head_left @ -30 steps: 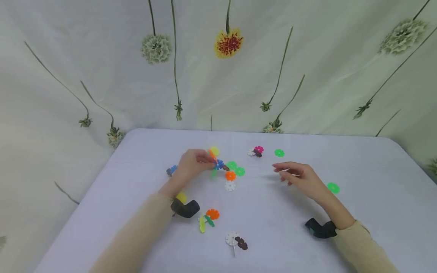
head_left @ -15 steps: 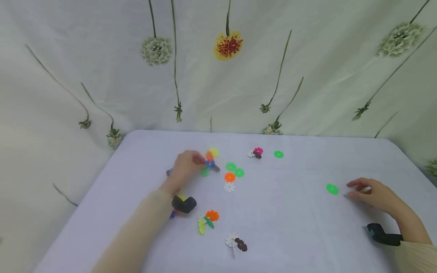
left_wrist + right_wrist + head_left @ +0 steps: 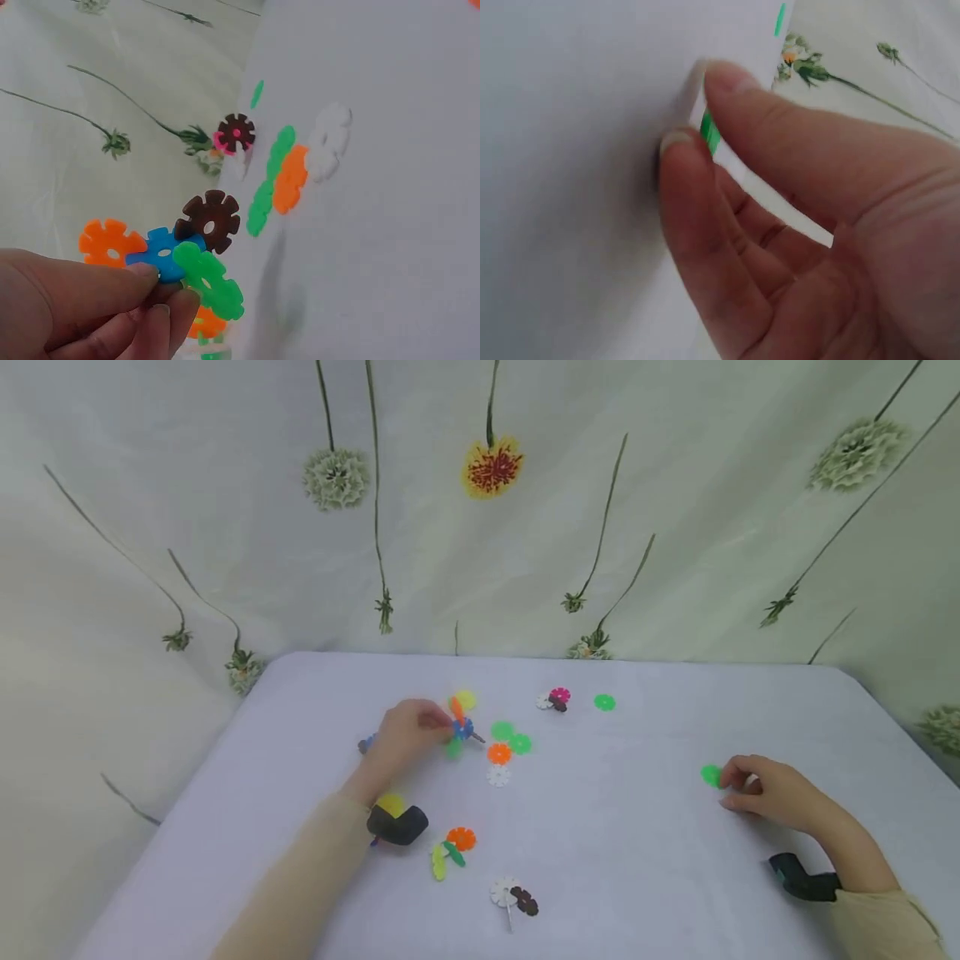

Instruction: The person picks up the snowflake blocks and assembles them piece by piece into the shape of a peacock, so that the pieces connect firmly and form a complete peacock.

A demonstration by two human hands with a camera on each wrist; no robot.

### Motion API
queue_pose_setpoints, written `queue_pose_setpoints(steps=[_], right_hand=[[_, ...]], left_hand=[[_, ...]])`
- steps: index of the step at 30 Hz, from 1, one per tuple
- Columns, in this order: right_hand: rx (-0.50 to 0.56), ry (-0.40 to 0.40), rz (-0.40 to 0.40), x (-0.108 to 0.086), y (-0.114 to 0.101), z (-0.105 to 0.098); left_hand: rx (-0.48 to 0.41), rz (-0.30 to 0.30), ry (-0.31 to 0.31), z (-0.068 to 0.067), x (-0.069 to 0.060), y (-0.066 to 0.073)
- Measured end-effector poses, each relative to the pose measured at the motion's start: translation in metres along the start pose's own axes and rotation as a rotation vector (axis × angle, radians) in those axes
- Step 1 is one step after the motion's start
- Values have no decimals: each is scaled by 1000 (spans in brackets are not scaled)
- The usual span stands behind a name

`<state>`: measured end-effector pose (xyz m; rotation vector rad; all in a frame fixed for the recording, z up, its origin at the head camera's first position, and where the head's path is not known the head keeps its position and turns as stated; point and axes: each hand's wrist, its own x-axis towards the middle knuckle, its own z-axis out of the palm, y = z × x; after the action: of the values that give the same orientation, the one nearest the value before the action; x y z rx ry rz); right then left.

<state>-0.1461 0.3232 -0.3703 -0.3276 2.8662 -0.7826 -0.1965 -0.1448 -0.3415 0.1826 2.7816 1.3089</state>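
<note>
My left hand (image 3: 408,735) (image 3: 97,307) pinches a joined cluster of flower-shaped discs by its blue disc (image 3: 163,253). An orange disc (image 3: 111,241), a brown disc (image 3: 210,221) and a green disc (image 3: 210,281) are attached around the blue one. At the right of the table, my right hand (image 3: 780,793) (image 3: 780,217) is at a single green disc (image 3: 710,775), with a gap between thumb and index finger. In the right wrist view, part of a green disc (image 3: 709,133) shows beyond the fingertips.
Two flat green discs, an orange disc (image 3: 499,753) and a white disc (image 3: 498,776) lie mid-table. Behind them are a pink, white and brown cluster (image 3: 558,696) and another green disc (image 3: 604,702). Joined pieces (image 3: 438,862) and a white-brown cluster (image 3: 505,892) lie near the front.
My right hand has moved from mid-table to the right side, then slightly back left to the lone green disc. My left hand has shifted slightly left, still holding the cluster, which has turned.
</note>
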Motion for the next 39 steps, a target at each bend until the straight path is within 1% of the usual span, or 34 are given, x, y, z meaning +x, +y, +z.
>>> queue_pose_setpoints(steps=[3,5,7,9,13,16,19,21,23,24,25,27,28,30,33,34,36,38,39], right_hand=[[61,18,-24,6,-1,4],[81,40,-29,10,1,6],[82,70,-25,11,3,9],[73,99,-2,9,5,10],[77,122,46,10,5,10],[73,135,68,10,3,9],[95,156,71,11,-2,9],[155,182,44,12,-12,9],[251,221,-4,14,-27,11],[303,244,-31,16,-36,13],[364,260,-64,18,-47,15],[506,268,-117,22,-71,23],[573,258,-130,25,-84,29],[712,205,-142,31,-110,41],[915,67,-129,39,-142,57],[976,9,-129,41,-150,61],[1075,-107,-129,44,-162,68],[1139,-215,-142,45,-168,74],[1157,-255,-151,46,-171,76]], left_hand=[[-66,-49,1,-5,-7,0],[-127,-67,-8,-5,-8,0],[-174,-69,-33,-3,-6,1],[-223,-66,-58,0,-4,1],[-271,-91,-78,0,-5,2],[-303,-88,-93,-3,-9,3],[-333,-73,-117,-4,-15,4],[-352,-49,-132,-3,-20,5],[-381,-36,-156,-1,-24,7],[-400,-32,-174,0,-26,8],[-416,-17,-191,3,-28,10],[-458,-9,-239,8,-31,13],[-482,-18,-268,10,-33,15],[-508,-31,-320,16,-34,19],[-560,-56,-404,25,-35,22],[-574,-56,-433,28,-34,23],[-603,-32,-488,32,-34,22],[-624,0,-536,36,-34,21],[-623,5,-550,37,-34,20]])
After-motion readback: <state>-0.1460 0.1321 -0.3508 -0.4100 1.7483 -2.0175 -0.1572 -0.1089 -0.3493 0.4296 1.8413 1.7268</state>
